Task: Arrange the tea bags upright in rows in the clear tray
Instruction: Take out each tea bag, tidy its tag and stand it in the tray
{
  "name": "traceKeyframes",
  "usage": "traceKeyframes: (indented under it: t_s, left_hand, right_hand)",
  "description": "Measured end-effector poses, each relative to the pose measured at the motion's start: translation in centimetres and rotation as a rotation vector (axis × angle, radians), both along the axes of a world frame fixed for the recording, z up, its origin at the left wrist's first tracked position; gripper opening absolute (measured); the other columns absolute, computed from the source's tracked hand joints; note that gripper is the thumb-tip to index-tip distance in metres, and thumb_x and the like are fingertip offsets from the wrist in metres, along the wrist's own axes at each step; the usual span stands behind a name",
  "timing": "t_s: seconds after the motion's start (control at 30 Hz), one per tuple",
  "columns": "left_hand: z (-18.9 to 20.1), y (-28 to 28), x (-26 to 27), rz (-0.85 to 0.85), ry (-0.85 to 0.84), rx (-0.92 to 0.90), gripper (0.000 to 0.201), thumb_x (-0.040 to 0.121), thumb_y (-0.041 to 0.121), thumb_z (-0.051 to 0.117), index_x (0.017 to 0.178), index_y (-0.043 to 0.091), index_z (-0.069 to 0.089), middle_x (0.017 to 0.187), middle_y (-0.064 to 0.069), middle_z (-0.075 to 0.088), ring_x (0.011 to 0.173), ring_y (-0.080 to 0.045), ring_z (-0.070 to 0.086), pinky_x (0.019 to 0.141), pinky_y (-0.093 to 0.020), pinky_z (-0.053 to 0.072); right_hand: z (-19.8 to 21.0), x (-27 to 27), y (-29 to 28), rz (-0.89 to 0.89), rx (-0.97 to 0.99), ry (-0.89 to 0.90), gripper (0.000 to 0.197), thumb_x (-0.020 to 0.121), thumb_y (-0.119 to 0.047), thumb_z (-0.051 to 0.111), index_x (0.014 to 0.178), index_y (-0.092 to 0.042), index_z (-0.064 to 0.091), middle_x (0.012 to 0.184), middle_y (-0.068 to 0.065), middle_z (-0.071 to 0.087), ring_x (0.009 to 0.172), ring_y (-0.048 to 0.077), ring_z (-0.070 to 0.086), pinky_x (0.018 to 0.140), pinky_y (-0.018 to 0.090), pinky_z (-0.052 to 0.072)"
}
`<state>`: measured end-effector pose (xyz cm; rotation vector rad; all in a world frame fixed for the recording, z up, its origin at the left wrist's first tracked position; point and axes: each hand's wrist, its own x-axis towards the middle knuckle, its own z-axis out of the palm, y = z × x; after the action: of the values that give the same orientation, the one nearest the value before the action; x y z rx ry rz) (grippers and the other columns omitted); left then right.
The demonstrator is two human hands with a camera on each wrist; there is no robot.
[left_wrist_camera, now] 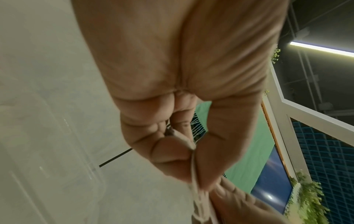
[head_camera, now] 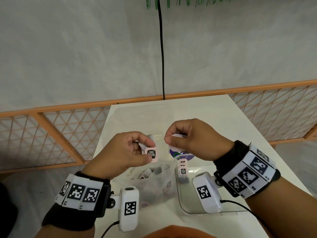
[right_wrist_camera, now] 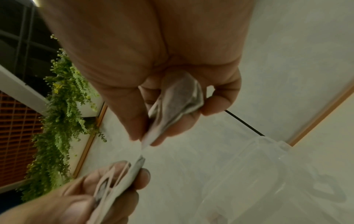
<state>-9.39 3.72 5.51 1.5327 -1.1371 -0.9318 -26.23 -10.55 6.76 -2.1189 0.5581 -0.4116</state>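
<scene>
Both hands are raised above the white table (head_camera: 223, 114). My left hand (head_camera: 130, 152) pinches a tea bag with a pink tag (head_camera: 151, 154) between thumb and fingers. My right hand (head_camera: 181, 140) pinches a second white tea bag (right_wrist_camera: 178, 100), its paper edge sticking out past the fingertips toward the left hand (right_wrist_camera: 107, 189). The two bags are close together, a small gap between them. Below the right wrist lies the clear tray (head_camera: 190, 201); a few tea bags (head_camera: 182, 170) stand upright at its far left end. A clear plastic bag (head_camera: 154, 179) with several loose tea bags lies under the left hand.
A purple and green label (head_camera: 180, 154) lies behind the tray. An empty clear container (head_camera: 140, 114) stands at the table's far side. An orange lattice fence (head_camera: 60, 134) runs behind the table, and a black cable (head_camera: 162, 57) hangs down the wall.
</scene>
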Motion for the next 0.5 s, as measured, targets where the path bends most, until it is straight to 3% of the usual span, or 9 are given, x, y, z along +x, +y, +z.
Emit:
traceKeyframes:
  t_s: [0.1,0.17,0.27,0.33,0.4,0.5]
  left_hand:
    - [0.05,0.01,-0.27,0.026,-0.06,-0.006,0.027,0.054,0.024,0.083,0.076,0.015,0.071,0.08,-0.007,0.071,0.073,-0.032,0.059,0.071,-0.042,0.049]
    - [0.09,0.01,-0.42,0.046,-0.105,-0.007,0.021,0.057,0.019,0.083,0.071,0.012,0.069,0.075,-0.007,0.071,0.069,-0.029,0.06,0.068,-0.038,0.049]
    - [-0.02,0.02,-0.22,0.089,-0.121,0.008,0.013,0.06,0.016,0.078,0.068,0.012,0.069,0.075,-0.012,0.07,0.066,-0.025,0.059,0.067,-0.036,0.047]
    - [-0.11,0.08,0.04,0.102,-0.103,0.017,0.015,0.059,0.017,0.079,0.068,0.011,0.069,0.075,-0.016,0.07,0.065,-0.024,0.058,0.067,-0.035,0.046]
    - [-0.23,-0.01,0.23,0.118,-0.081,0.031,0.021,0.054,0.02,0.08,0.07,0.01,0.07,0.074,-0.019,0.069,0.063,-0.021,0.058,0.065,-0.031,0.046]
    - [-0.2,-0.08,0.13,0.154,-0.084,0.021,0.016,0.056,0.013,0.074,0.072,0.012,0.072,0.067,-0.009,0.069,0.052,-0.01,0.053,0.054,-0.018,0.043]
  right_hand:
    - [-0.35,0.23,0.06,-0.005,-0.034,-0.02,0.009,0.089,-0.023,0.065,0.082,-0.024,0.069,0.073,-0.005,0.069,0.066,0.016,0.063,0.058,0.027,0.051]
    - [-0.51,0.29,0.01,-0.019,-0.095,-0.031,0.011,0.089,-0.021,0.063,0.08,-0.024,0.068,0.073,-0.006,0.069,0.068,0.012,0.063,0.06,0.02,0.049]
    - [-0.62,0.19,-0.16,-0.052,-0.142,-0.062,0.012,0.089,-0.019,0.061,0.078,-0.023,0.066,0.07,-0.007,0.068,0.064,0.015,0.063,0.06,0.024,0.05]
    - [-0.66,0.09,-0.07,-0.042,-0.182,-0.063,0.011,0.089,-0.017,0.061,0.079,-0.02,0.067,0.069,-0.007,0.067,0.066,0.006,0.061,0.06,0.014,0.046]
    - [-0.68,0.05,0.0,-0.037,-0.188,-0.058,0.01,0.089,-0.017,0.062,0.081,-0.019,0.067,0.07,-0.007,0.068,0.069,0.002,0.06,0.062,0.009,0.043]
    - [-0.63,-0.02,0.02,-0.035,-0.148,-0.059,0.01,0.09,-0.019,0.062,0.083,-0.022,0.068,0.074,-0.006,0.07,0.071,0.001,0.061,0.065,0.01,0.044]
